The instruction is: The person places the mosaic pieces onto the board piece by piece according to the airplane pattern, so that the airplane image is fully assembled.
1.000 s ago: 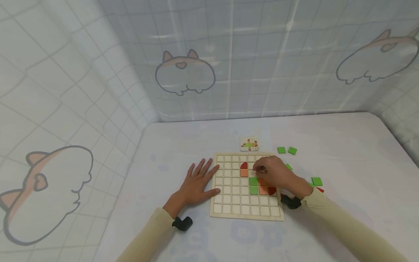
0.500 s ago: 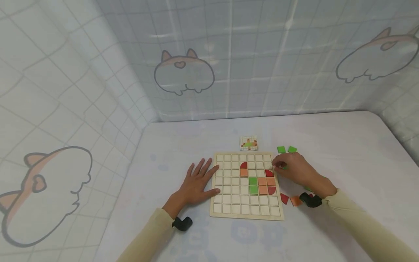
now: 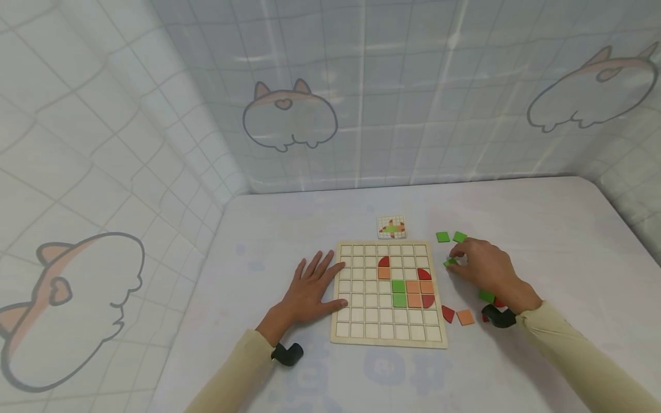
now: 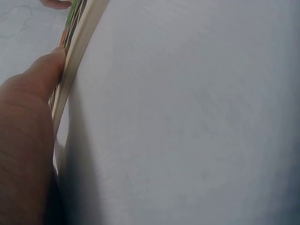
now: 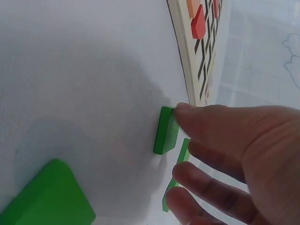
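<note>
The right hand pinches a green tile by its edge between thumb and forefinger, the tile lying right at the fingertips, just off the right edge of the gridded wooden board, while the other fingers curl loosely beside it. Two more green tiles lie just beyond that hand on the white surface, with a loose red tile and an orange tile on its near side. The left hand lies flat, fingers spread and grasping nothing, thumb and forefinger touching the board's left edge.
</note>
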### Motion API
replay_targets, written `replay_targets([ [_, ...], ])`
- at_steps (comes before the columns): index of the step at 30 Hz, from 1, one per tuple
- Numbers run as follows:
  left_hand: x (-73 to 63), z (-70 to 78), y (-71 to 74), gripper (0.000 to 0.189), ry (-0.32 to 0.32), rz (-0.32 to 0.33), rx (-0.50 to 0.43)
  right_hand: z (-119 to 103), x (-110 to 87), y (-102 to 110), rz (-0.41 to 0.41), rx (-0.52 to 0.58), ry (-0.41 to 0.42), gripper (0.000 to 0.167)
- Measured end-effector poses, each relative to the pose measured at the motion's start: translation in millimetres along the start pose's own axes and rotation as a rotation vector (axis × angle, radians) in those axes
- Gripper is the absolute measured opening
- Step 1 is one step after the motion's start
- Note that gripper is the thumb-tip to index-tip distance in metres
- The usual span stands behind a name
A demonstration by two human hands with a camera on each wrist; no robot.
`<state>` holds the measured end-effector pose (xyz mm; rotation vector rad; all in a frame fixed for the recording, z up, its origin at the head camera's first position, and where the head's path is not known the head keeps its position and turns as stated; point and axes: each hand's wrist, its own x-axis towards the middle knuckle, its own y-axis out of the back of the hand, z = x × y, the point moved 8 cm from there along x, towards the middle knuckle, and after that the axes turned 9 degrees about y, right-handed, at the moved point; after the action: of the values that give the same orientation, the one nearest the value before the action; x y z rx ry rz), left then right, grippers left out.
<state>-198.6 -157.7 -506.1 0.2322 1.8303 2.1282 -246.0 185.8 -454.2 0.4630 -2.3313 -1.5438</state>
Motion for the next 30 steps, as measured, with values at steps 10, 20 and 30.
replay_targets([
  [10, 1.0, -0.6, -2.0, 0.089, 0.023, 0.002, -0.022, -1, -0.3, -8, -0.074, 0.030, -0.030, 0.021],
  [20, 1.5, 0.2, -2.5, 0.089, 0.038, 0.000, -0.008, -8, 4.3, -1, -0.007, -0.006, -0.013, 0.019],
  [30, 0.2, 1.1, -1.1, 0.089, 0.031, 0.015, -0.021, -53, 18.1, -10, 0.016, 0.011, 0.147, 0.015],
])
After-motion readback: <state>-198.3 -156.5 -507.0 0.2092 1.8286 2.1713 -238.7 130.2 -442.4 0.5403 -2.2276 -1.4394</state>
